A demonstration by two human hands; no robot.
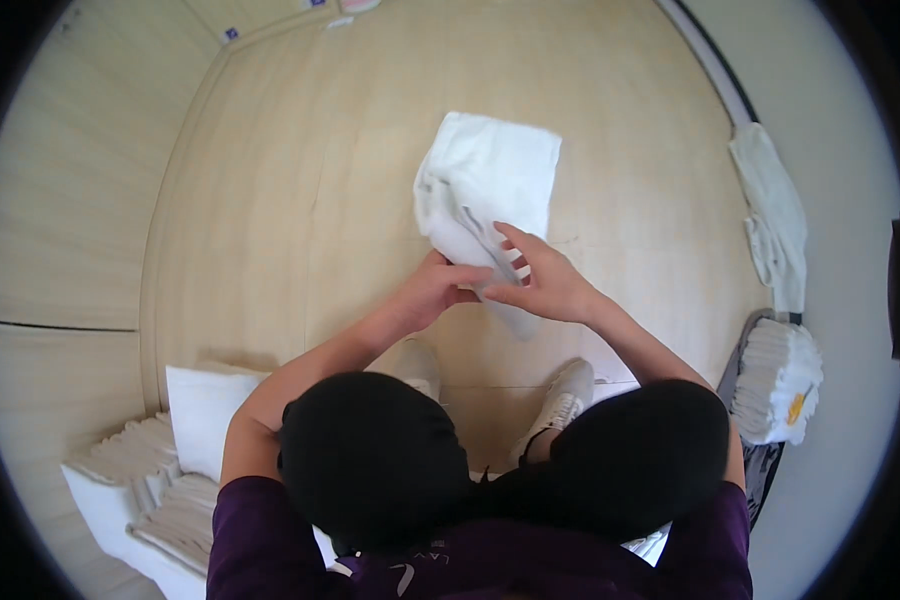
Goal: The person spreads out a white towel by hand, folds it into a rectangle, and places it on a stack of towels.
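In the head view, my left hand (435, 295) grips a narrow white-and-grey piece of fabric (455, 230) from the left, thumb across it. The fabric hangs toward my feet, its lower end blurred. My right hand (535, 280) is at its right side with fingers spread and fingertips at the fabric; whether they touch is unclear. Beyond both hands, a folded white cloth (505, 160) appears behind the held piece, partly covered by it. My knees in black and my light shoes are below my hands.
Stacks of folded white cloths (120, 485) stand at lower left beside pale wooden panels (60, 200). At right, a long white cloth (770, 210) and a folded white bundle with a yellow patch (770, 380) lie along a grey edge. The pale floor (320, 150) surrounds me.
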